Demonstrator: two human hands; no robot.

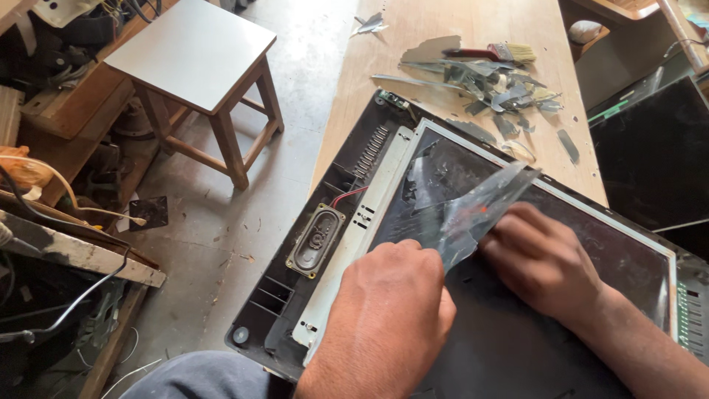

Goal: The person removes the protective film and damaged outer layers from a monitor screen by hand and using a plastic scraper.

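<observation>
An opened flat-screen television [325, 295] lies face down on a wooden workbench [443, 22], its dark panel [517, 340] and oval speaker [316, 240] exposed. A thin translucent sheet [480, 207], cracked and glossy, rises from the panel. My left hand [395, 303] grips the sheet's lower edge with closed fingers. My right hand [543, 258] presses on the sheet and panel just right of it, fingers curled on the film.
Broken grey shards [502, 96] and a paintbrush [495, 53] lie on the bench beyond the television. A wooden stool [199, 66] stands on the concrete floor to the left. Cluttered shelves with cables [66, 214] line the far left. Another dark screen [650, 155] leans at right.
</observation>
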